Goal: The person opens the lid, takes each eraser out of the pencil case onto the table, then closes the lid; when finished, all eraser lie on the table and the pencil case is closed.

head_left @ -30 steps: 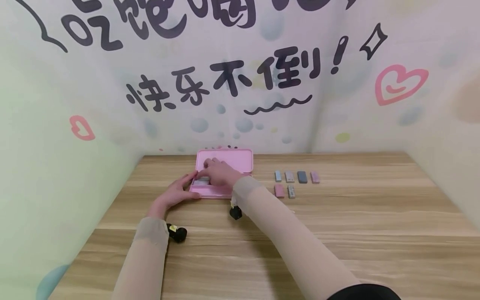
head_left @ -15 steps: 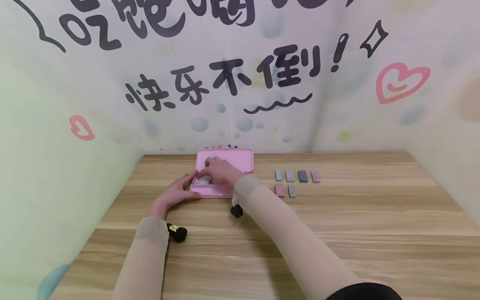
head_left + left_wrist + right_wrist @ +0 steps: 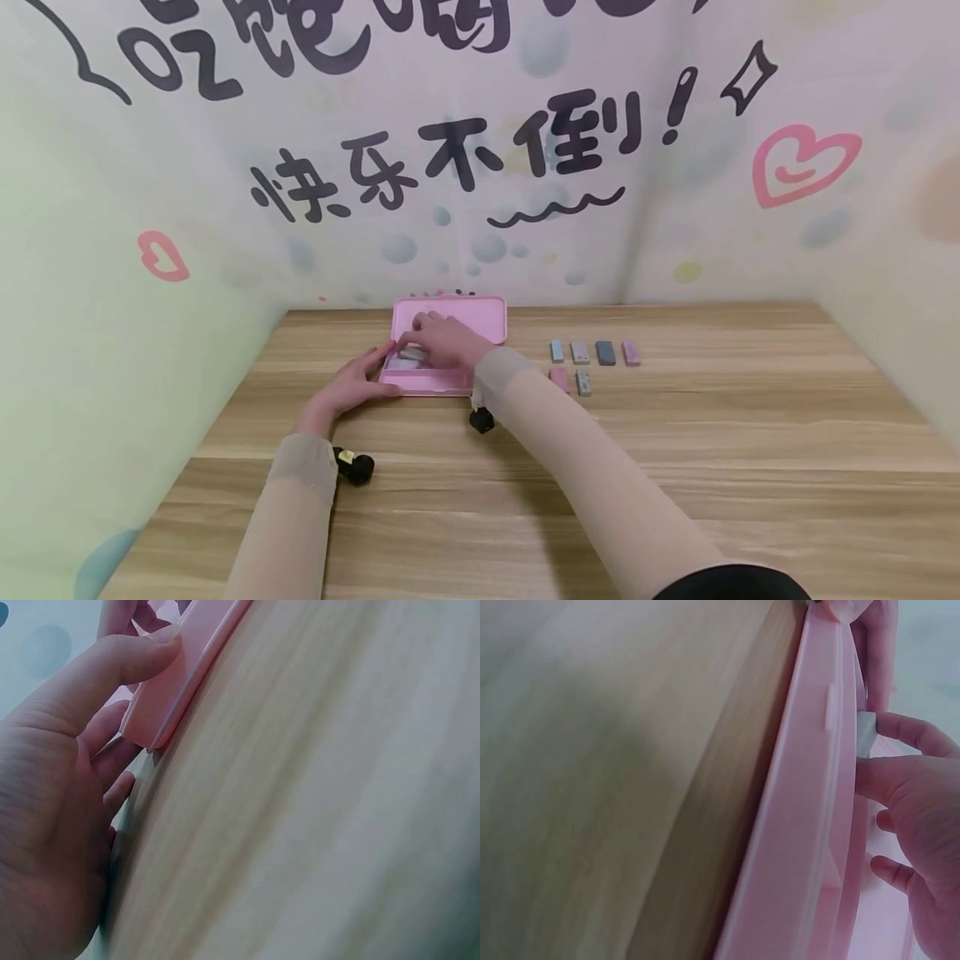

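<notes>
A pink pencil case (image 3: 423, 383) lies at the back of the table with its lid (image 3: 480, 317) raised. My left hand (image 3: 351, 388) grips the case's left end; in the left wrist view its thumb (image 3: 154, 656) lies on the pink wall and the other fingers are behind the end. Over the case, my right hand (image 3: 450, 340) pinches a small grey eraser-like block (image 3: 866, 733) between thumb and forefinger, just above the inner compartment. Another whitish block (image 3: 403, 364) shows inside at the left. Part of the compartment is hidden under the right hand.
To the right of the case, several small eraser-like blocks lie in two rows: light blue (image 3: 557, 351), whitish (image 3: 580, 352), dark blue (image 3: 605, 352), lilac (image 3: 631, 353), pink (image 3: 558, 381) and grey patterned (image 3: 583, 382). A printed cloth (image 3: 450, 250) hangs behind the table.
My right hand has shifted slightly to the right over the case, and more of the grey block shows under its fingers. The left hand has kept its place on the case.
</notes>
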Demonstrator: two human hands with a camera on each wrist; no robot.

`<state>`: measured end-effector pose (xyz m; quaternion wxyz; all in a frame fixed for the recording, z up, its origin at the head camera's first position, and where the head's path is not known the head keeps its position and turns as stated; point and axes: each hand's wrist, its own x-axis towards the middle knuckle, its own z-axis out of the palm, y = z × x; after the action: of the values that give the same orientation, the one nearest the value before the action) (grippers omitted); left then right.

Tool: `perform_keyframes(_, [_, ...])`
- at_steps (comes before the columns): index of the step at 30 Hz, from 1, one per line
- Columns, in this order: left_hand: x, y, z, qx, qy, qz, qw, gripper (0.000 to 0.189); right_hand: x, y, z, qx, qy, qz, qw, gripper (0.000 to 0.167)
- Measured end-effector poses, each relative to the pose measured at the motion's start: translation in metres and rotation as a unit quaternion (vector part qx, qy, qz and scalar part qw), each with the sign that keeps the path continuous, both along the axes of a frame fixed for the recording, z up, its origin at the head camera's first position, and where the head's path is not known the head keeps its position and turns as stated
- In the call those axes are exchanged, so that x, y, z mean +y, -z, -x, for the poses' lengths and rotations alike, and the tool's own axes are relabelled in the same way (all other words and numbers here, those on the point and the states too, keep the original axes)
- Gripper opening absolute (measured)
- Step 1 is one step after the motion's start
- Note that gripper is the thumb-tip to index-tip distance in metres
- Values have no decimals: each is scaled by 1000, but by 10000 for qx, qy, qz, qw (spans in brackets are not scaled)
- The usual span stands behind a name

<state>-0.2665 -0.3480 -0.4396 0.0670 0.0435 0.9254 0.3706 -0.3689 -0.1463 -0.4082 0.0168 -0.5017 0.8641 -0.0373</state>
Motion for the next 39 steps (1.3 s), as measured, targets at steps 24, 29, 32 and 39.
perform_keyframes(24, [2,-3,0,22,20,-17,10000,96,30,-25,3,-993,188,557,9933,44])
perform_keyframes(29, [0,-3,0,-3,30,9,10000,96,42,-27,2,-953,108,639,9933,46])
perform_keyframes(32, [0,-3,-1,-30,36,36,10000,96,50,-28,-1,-1042,155,628,9924,46])
perform_keyframes(39, [2,-3,-3,-12,79,106,9999,96,71,-25,-2,-1250,239,717,9893,44])
